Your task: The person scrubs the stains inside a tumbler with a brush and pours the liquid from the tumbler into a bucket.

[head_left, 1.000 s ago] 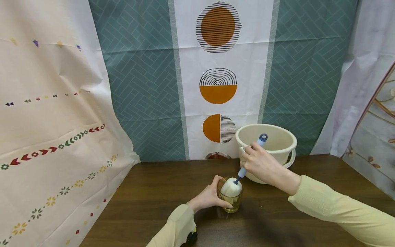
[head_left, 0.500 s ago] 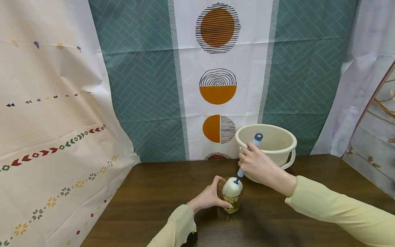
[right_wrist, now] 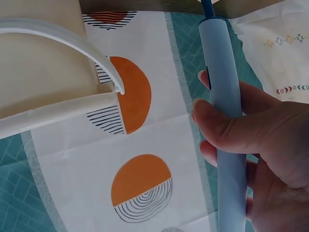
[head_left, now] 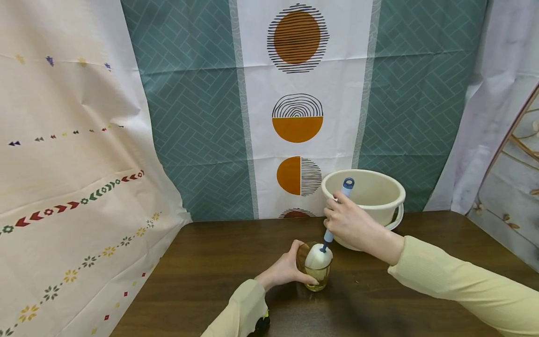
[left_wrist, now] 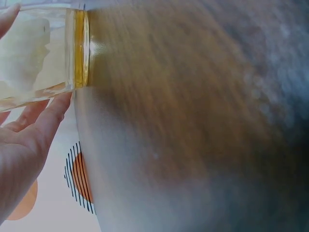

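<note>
An amber glass (head_left: 316, 280) stands on the table, with my left hand (head_left: 285, 270) curled round its left side. In the left wrist view, fingers lie along the wall of the glass (left_wrist: 58, 53), and a pale blurred shape shows through it. My right hand (head_left: 351, 222) grips the light-blue handle of a sponge cup brush (head_left: 347, 187), which slants down to the left. The brush's white sponge head (head_left: 318, 257) sits inside the mouth of the glass. Thumb and fingers wrap the handle (right_wrist: 227, 72) in the right wrist view.
A cream bucket (head_left: 381, 185) with a carry handle stands behind the right hand at the table's back edge. The dark wooden table (head_left: 219, 262) meets hanging patterned cloth (head_left: 193, 117) at the back. A small black object (head_left: 261, 324) shows beside the left sleeve.
The top of the brush handle has swung left and stands more upright, my right hand moving slightly left with it. The sponge shifts a little inside the glass. My left hand stays put.
</note>
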A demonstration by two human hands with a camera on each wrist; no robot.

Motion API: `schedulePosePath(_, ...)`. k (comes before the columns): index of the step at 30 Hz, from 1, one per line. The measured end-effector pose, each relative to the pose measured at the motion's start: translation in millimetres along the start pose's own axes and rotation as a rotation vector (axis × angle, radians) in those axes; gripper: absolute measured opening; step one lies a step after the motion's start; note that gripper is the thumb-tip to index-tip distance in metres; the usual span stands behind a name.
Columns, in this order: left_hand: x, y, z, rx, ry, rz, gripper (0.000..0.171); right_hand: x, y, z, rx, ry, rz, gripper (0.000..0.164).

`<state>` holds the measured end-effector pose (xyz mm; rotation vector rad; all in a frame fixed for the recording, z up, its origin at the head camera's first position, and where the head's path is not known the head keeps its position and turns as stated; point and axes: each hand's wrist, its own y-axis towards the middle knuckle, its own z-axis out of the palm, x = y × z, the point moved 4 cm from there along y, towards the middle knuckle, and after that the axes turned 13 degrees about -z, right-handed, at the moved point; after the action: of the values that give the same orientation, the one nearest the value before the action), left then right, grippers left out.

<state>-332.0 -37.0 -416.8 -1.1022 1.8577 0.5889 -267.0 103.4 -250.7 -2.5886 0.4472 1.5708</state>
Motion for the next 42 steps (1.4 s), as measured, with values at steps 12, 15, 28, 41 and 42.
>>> schedulePosePath(12, -0.4, -0.8, 0.7, 0.001, -0.002, -0.001, 0.074, -9, -4, 6, -0.013, 0.051, 0.003, 0.015)
schedulePosePath(15, -0.7, -0.4, 0.4, -0.002, -0.004, -0.002, 0.073, -10, -5, 6, -0.020, 0.054, 0.004, 0.016)
schedulePosePath(28, -1.2, -0.7, -1.1, -0.014, 0.023, -0.016, 0.075, -11, -8, 5, -0.062, 0.060, 0.003, 0.018)
schedulePosePath(41, -0.7, -1.2, 0.3, -0.019, 0.021, -0.020, 0.073, -12, -10, 6, -0.035, 0.083, 0.028, 0.018)
schedulePosePath(42, -0.7, -1.2, 0.3, -0.019, 0.019, -0.019, 0.073, -12, -10, 6, -0.030, 0.082, 0.032, 0.017)
